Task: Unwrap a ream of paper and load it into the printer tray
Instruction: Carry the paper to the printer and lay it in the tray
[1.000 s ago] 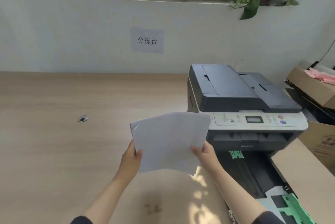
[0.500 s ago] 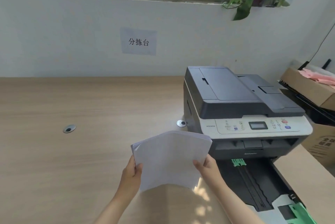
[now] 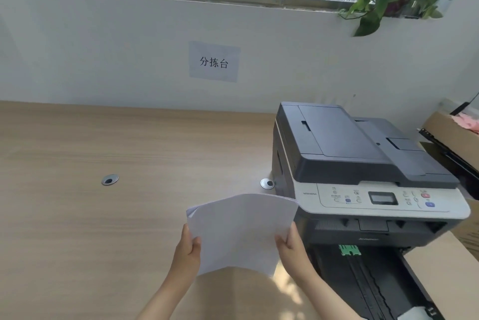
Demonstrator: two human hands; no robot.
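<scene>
A thin stack of white paper [image 3: 242, 233] is held above the worktop [image 3: 103, 229], just left of the printer's front. The left hand [image 3: 187, 252] is closed on the stack's lower left edge, with the thumb laid on the near face. The right hand [image 3: 291, 248] is closed on the lower right edge in the same way. The stack is kept nearly upright and its top is bent a little, so that the sheets at the upper left corner are fanned apart.

To the right of the hands, the printer tray [image 3: 368, 283] is pulled out from the printer [image 3: 363, 172]. Inside the tray a black floor with ridged rails is seen, and a green paper guide [image 3: 349, 250] stands at its far end. A pale patch is visible at the tray's near end, but what it is cannot be told. No sheets are seen on the tray's black floor.

At the far right, an open cardboard box [image 3: 451, 133] is placed beside the printer, and something pink [image 3: 466, 123] is contained in it. Two round metal grommets [image 3: 110, 179] are set into the worktop.
</scene>
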